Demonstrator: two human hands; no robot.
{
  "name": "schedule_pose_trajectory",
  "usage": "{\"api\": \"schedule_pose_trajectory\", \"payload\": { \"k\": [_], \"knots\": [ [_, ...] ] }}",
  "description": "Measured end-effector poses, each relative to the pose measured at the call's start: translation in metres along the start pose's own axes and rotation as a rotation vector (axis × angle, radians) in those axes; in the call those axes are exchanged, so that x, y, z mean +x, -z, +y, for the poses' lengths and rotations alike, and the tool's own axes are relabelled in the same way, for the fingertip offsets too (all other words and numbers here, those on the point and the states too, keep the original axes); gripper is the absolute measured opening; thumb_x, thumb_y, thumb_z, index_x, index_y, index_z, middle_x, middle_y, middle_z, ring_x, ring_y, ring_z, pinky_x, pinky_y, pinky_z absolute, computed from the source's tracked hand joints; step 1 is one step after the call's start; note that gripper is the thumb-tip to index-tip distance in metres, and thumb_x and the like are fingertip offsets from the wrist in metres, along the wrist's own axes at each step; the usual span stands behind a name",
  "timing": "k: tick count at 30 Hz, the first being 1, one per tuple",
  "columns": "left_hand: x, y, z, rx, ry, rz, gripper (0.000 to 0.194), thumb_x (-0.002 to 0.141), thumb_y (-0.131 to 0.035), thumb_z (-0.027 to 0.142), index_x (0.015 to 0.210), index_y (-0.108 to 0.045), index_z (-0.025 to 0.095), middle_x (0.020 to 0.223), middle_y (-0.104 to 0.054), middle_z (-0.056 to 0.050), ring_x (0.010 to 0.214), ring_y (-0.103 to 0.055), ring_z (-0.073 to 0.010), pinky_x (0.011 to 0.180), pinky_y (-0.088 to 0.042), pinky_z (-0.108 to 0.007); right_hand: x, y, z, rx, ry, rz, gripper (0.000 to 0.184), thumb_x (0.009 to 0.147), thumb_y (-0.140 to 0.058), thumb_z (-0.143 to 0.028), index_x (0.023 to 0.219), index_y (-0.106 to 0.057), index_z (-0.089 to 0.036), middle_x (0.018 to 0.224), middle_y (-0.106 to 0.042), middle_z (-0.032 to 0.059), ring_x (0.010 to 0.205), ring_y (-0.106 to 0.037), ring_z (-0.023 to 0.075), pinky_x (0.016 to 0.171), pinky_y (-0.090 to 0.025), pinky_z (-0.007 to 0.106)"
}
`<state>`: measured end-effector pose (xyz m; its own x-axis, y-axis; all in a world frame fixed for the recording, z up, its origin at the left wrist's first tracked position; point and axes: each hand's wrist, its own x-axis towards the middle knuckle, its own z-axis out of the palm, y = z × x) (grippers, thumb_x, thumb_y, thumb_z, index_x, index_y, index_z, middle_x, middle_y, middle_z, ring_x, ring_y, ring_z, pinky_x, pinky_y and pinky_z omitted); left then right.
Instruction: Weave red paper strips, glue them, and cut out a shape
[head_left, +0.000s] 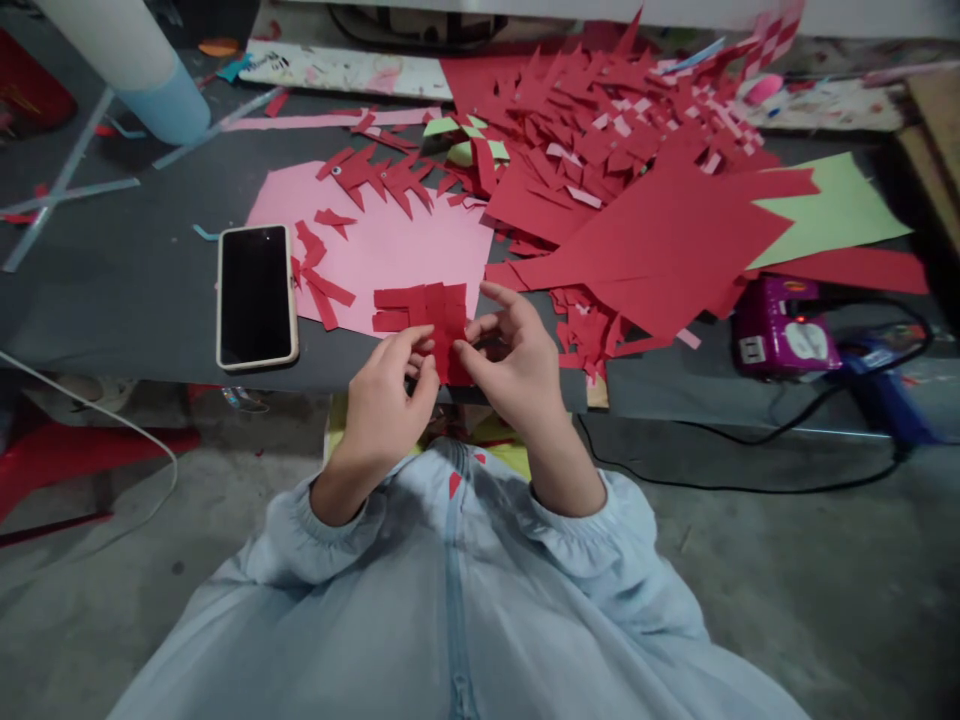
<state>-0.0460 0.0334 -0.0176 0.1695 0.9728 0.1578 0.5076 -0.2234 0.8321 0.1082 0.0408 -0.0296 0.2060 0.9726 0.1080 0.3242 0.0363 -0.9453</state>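
My left hand [390, 395] and my right hand [514, 365] meet at the near edge of a dark work board [135, 290]. Both pinch a small red woven paper piece [431, 310] made of crossed strips, which lies partly on a pink sheet [397, 245]. My left fingers are curled onto its lower edge. The thumb and forefinger of my right hand grip its right side, the other fingers lifted. Loose red strips [322, 290] lie to the left of the piece.
A phone [255, 295] lies face up, screen dark, left of the pink sheet. A large heap of red paper cuttings [622, 170] covers the back right, with a green sheet [832, 215]. A purple glue gun [780, 335] with a black cable sits at right. A paper roll [142, 70] stands back left.
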Motion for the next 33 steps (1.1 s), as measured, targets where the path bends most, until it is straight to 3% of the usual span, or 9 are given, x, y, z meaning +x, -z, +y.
{"api": "schedule_pose_trajectory", "payload": {
  "k": [8,12,18,22,27,30,33],
  "knots": [
    [0.0,-0.007,-0.013,-0.371,0.121,0.056,0.042,0.098,-0.049,0.046,0.131,-0.052,0.02,0.121,-0.064,-0.011,0.098,-0.067,-0.0157,0.086,-0.055,-0.029,-0.017,-0.008,-0.01,0.076,0.279,-0.128,0.039,0.087,-0.062,-0.023,0.124,-0.052,-0.027,0.105,-0.066,0.0042,0.098,-0.066,0.0172,0.09,-0.058,0.035],
    [0.005,-0.001,-0.012,-0.511,0.163,0.061,0.041,0.096,-0.049,0.055,0.116,-0.058,0.02,0.106,-0.069,-0.006,0.086,-0.065,-0.0136,0.077,-0.053,-0.025,-0.025,-0.01,-0.013,0.019,0.39,-0.188,0.032,0.091,-0.056,-0.018,0.122,-0.052,-0.025,0.111,-0.067,0.008,0.101,-0.068,0.0184,0.092,-0.057,0.036],
    [0.008,0.009,-0.01,-0.595,0.202,0.11,0.027,0.091,-0.061,0.048,0.091,-0.062,0.021,0.088,-0.068,-0.001,0.079,-0.063,-0.0131,0.074,-0.05,-0.024,-0.03,-0.011,-0.024,-0.043,0.487,-0.285,0.026,0.094,-0.051,-0.017,0.119,-0.052,-0.024,0.118,-0.069,0.0118,0.123,-0.063,0.0228,0.101,-0.053,0.041],
    [0.007,0.014,-0.012,-0.553,0.2,0.192,0.028,0.091,-0.061,0.047,0.089,-0.065,0.019,0.084,-0.069,-0.001,0.079,-0.063,-0.0146,0.075,-0.05,-0.025,-0.026,-0.009,-0.032,-0.006,0.472,-0.292,0.02,0.096,-0.046,-0.02,0.113,-0.055,-0.026,0.113,-0.071,0.0093,0.124,-0.062,0.0222,0.103,-0.051,0.043],
    [0.007,0.017,-0.013,-0.661,0.194,0.239,0.026,0.09,-0.063,0.045,0.091,-0.067,0.019,0.093,-0.072,-0.003,0.085,-0.066,-0.016,0.081,-0.052,-0.028,-0.015,0.001,-0.033,0.016,0.388,-0.114,0.014,0.097,-0.048,-0.023,0.104,-0.059,-0.025,0.107,-0.07,0.0077,0.109,-0.067,0.0209,0.098,-0.053,0.041],
    [0.007,0.018,-0.008,-0.799,0.23,0.225,0.021,0.088,-0.066,0.042,0.089,-0.066,0.02,0.089,-0.072,-0.002,0.086,-0.068,-0.017,0.081,-0.053,-0.029,-0.006,0.008,-0.028,0.035,0.278,0.016,0.009,0.095,-0.054,-0.029,0.102,-0.059,-0.025,0.101,-0.067,0.006,0.098,-0.067,0.0194,0.088,-0.055,0.037],
    [0.005,0.019,0.0,-0.924,0.32,0.163,0.02,0.083,-0.07,0.04,0.087,-0.065,0.02,0.085,-0.073,-0.002,0.089,-0.071,-0.0198,0.082,-0.056,-0.032,0.001,0.013,-0.022,0.062,0.157,0.005,0.023,0.092,-0.058,-0.04,0.111,-0.057,-0.026,0.105,-0.066,0.0066,0.098,-0.067,0.0198,0.082,-0.057,0.035]
  ]
}}
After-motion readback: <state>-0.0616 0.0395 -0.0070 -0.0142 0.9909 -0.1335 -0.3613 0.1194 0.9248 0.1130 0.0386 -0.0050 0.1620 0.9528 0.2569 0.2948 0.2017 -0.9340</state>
